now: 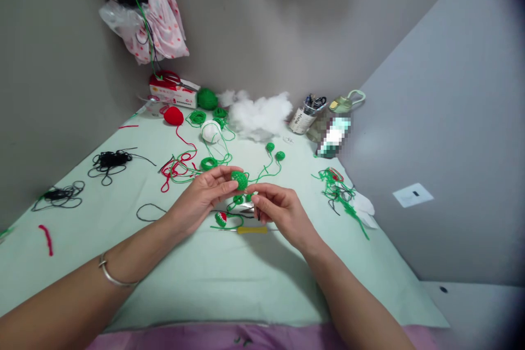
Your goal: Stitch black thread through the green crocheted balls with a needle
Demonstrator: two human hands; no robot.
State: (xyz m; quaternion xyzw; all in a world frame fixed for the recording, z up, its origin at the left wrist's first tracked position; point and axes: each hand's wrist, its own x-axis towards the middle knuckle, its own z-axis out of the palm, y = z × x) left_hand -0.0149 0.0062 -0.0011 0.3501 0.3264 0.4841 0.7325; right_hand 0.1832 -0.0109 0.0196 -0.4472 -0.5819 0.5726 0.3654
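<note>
My left hand (212, 190) grips a small rounded green crocheted piece (239, 180) between thumb and fingers, raised over the table. Just to its right, my right hand (276, 205) is closed in a pinch close under the piece; what sits between its fingertips is too small to make out. Below the hands lie a yellow-handled crochet hook (252, 230) and a small red, white and green crocheted piece (221, 219) with a green tail. Two little green balls (280, 156) on yarn strands rest beyond my hands.
White stuffing (260, 115) is heaped at the back, near a red yarn ball (173, 116) and a green yarn ball (207, 99). Black yarn tangles (112, 159) lie left, yarn scraps (340, 191) right. A pen cup (302, 119) stands near the wall.
</note>
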